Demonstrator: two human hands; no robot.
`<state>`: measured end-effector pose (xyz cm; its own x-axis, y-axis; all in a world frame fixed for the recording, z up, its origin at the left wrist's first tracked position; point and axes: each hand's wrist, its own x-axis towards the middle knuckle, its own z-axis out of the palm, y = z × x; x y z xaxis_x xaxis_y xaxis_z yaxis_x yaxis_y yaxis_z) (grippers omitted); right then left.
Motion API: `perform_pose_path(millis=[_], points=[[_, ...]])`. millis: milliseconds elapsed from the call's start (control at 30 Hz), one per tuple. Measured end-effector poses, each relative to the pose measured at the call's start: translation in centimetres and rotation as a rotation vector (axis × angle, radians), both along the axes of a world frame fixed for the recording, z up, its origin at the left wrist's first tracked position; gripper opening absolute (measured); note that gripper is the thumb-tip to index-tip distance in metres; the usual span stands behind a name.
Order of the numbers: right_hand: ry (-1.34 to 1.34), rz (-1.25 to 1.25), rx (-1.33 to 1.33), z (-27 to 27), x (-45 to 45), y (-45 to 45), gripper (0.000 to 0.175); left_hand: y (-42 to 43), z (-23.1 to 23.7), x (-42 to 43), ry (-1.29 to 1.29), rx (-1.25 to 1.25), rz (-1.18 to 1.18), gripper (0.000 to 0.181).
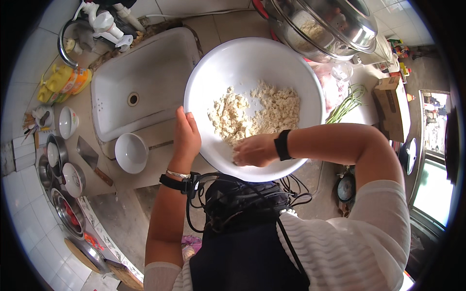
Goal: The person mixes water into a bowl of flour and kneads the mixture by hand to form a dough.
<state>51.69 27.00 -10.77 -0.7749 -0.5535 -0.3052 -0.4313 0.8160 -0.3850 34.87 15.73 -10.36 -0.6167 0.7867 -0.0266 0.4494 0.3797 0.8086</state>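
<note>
A large white basin [255,58] is tilted towards me at the counter's front edge, partly over the sink's right side. Shaggy, crumbly dough [278,105] lies in it in two joined heaps. My left hand [187,134] grips the basin's left rim, thumb and fingers up along its wall. Down inside the near part of the basin is my right hand [255,151], palm down, its fingers curled against the near edge of the dough. Whether dough is inside those fingers is hidden. An empty white bowl [131,153] stands on the counter left of my left hand.
The white sink [145,65] is left of the basin. A cleaver [94,160], a floral bowl [68,122] and metal bowls [69,214] are farther left. At the upper right stands a steel steamer pot [327,25], with green beans [347,103] below it. Black cables [300,191] hang at my waist.
</note>
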Motion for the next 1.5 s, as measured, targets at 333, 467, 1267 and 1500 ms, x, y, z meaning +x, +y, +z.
perform_pose_path(millis=[333, 467, 1267, 1500], points=[[0.101, -0.629, 0.087, -4.2, -8.2, 9.4, 0.021, -0.3, -1.0, 0.4, 0.064, 0.038, -0.01, 0.032], [-0.091, -0.876, 0.228, -2.1, -8.1, 12.3, 0.026, -0.2, -0.5, 0.1, 0.045, 0.045, 0.005, 0.032], [-0.433, -1.137, 0.427, -0.2, 3.5, 12.4, 0.086, -0.4, -0.8, 0.8, 0.012, -0.031, 0.089, 0.033], [-0.71, -1.041, 0.052, 2.2, 6.1, 4.8, 0.128, -0.2, -0.6, 1.1, 0.021, -0.034, 0.099, 0.032]])
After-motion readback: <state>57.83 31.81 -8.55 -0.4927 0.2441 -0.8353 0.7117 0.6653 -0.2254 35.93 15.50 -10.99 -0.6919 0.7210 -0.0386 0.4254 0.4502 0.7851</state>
